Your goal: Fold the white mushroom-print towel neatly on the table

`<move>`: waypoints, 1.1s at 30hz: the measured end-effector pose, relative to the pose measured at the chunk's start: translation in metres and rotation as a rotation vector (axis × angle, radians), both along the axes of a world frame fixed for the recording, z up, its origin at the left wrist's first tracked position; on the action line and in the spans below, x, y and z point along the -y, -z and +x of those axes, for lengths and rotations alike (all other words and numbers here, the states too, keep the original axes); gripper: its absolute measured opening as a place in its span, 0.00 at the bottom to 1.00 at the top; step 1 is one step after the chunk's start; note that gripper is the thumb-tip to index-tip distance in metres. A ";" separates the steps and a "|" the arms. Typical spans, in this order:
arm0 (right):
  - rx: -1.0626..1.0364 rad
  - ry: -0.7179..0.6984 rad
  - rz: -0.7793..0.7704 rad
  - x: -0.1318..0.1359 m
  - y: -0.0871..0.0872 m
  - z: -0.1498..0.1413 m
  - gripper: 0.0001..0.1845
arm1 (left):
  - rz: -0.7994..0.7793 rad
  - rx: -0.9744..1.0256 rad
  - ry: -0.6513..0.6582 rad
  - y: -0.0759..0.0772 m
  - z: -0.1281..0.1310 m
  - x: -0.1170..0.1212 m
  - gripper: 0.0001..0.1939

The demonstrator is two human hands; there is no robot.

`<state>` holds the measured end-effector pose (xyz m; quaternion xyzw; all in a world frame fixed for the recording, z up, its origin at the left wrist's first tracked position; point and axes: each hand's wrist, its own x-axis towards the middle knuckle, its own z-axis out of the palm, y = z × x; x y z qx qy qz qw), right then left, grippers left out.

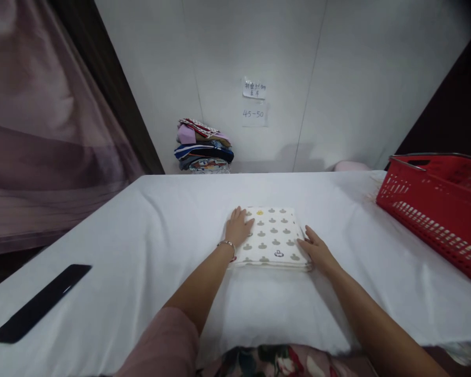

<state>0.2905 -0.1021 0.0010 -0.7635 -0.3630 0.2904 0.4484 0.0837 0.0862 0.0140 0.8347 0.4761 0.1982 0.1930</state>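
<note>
A folded white cloth (pixel 275 238) printed with small grey shapes lies in the middle of a table covered by a white sheet (pixel 149 235). My left hand (pixel 238 227) rests flat on the cloth's left part, fingers stretched out; a bracelet circles that wrist. My right hand (pixel 316 250) lies open against the cloth's right edge, fingers pointing inward and touching its side.
A red plastic basket (pixel 435 209) stands at the table's right edge. A long black flat object (pixel 39 303) lies near the front left. A stack of folded colourful clothes (pixel 202 146) sits against the wall behind the table, under two paper notes (pixel 254 102). A pink curtain (pixel 43 131) hangs at left.
</note>
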 end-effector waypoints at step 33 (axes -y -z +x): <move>-0.769 -0.204 0.099 0.015 -0.015 -0.019 0.32 | 0.264 -0.016 0.338 -0.016 -0.024 0.078 0.22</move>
